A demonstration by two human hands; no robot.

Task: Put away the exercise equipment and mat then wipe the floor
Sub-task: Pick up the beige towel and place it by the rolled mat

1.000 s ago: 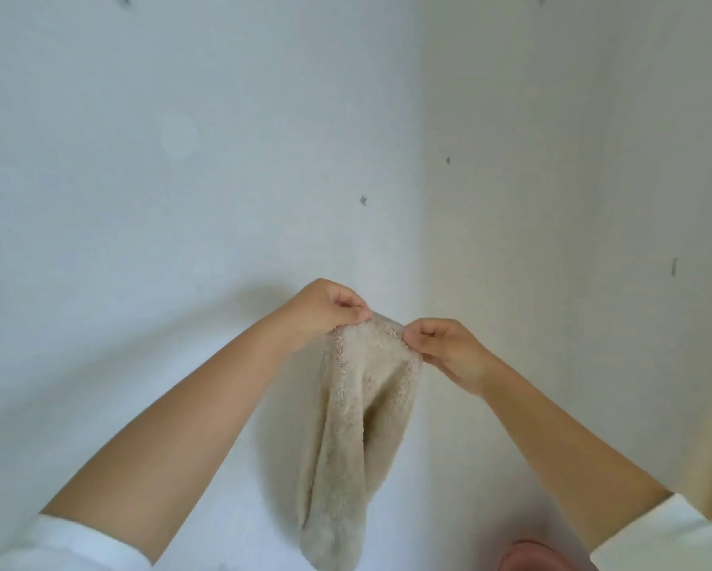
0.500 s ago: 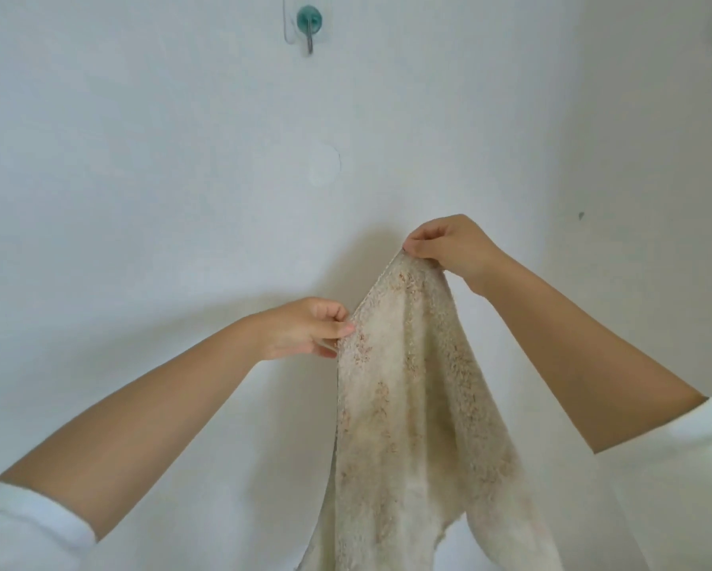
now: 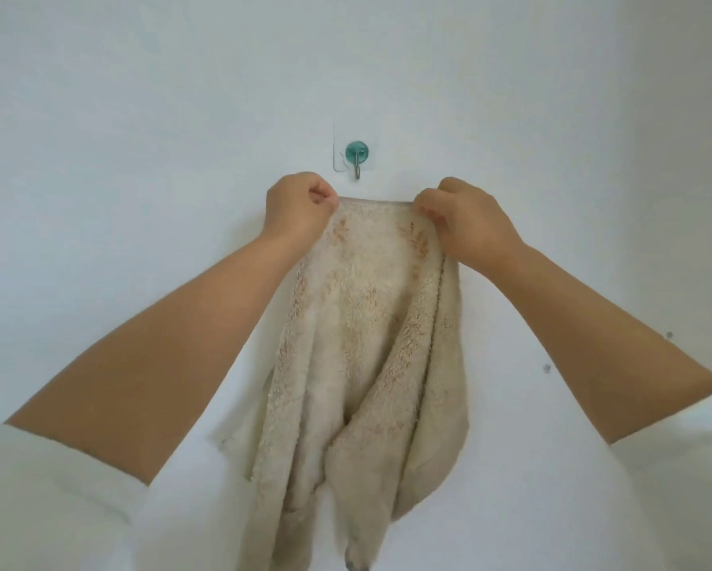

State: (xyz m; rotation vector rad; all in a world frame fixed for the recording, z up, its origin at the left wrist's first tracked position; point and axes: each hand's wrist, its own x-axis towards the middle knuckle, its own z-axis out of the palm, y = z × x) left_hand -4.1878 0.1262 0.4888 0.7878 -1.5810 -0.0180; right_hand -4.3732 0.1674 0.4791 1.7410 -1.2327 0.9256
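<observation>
Left hand [image 3: 298,210] and right hand [image 3: 465,224] pinching towel [image 3: 366,323] top edge taut; just below teal wall hook [image 3: 357,155].

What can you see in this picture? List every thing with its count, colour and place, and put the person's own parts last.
towel: one, beige with brownish stains, hanging in front of the wall, top edge stretched between both hands
hook: one, teal knob with metal prong on a clear pad, just above the towel's top edge
wall: white, with small dark marks at right
sleeves: two, white, lower corners
left hand: pinches the towel's left top corner
right hand: pinches the right top corner
</observation>
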